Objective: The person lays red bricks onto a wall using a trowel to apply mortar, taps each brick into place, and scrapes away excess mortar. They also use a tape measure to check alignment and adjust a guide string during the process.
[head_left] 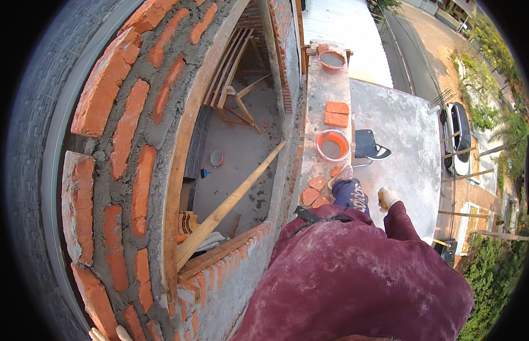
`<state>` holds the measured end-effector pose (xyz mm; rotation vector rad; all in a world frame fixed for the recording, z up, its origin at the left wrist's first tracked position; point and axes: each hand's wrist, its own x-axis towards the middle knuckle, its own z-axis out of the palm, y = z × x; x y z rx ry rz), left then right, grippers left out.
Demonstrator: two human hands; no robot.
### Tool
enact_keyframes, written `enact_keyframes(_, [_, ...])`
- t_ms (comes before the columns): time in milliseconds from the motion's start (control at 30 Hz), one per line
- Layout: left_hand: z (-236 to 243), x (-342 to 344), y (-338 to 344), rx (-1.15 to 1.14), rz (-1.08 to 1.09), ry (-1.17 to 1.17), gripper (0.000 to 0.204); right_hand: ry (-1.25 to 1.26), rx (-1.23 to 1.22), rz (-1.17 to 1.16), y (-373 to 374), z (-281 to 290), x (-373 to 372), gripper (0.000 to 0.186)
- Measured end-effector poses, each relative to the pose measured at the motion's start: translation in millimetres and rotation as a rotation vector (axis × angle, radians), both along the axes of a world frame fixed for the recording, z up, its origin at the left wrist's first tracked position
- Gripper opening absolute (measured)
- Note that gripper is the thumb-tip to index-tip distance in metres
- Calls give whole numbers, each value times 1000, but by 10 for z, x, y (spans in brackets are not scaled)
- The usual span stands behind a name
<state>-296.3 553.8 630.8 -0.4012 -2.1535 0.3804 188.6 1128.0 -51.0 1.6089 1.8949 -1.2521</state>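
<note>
My gloved right hand [389,199] is closed on a small yellow object [381,198], beside my trousered leg, above a grey concrete surface [406,119]. My left hand [110,334] shows only its fingertips at the bottom left, apart, touching the brick wall beside an end brick [94,295]. That wall [128,125] has rows of red bricks set in grey mortar. My foot [341,176] stands on a narrow ledge [310,113] among broken brick pieces [313,193], near an orange bucket of grey material [333,145].
A second bucket [331,61] and stacked bricks [337,113] sit farther along the ledge. A black chair [370,148] stands beside it. Left of me is a drop into a room with a timber plank [230,204] across the opening. A street, car [457,136] and plants lie beyond.
</note>
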Motion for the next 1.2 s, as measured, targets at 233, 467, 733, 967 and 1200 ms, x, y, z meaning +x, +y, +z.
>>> enact_keyframes(233, [-1324,-419,1153,760,-1508,-1125,68,255,222,-105,175,39,-177,32])
enact_keyframes(467, [-2899,-1204,3377,2472,-965,-1281,106,309,-102,-843,289,1480,-664,42])
enact_keyframes(733, [-2953,-1857,3726,2556,-1225,-860,127,91,-177,-960,211,1193,-198,29])
enact_keyframes(967, [-2985,-1872,3895,2628,-982,-611,146,90,-182,-599,763,791,168,24])
enact_keyframes(1200, [-3136,-2092,3750,2563,-1066,-561,148,120,-152,-618,1916,1415,-101,19])
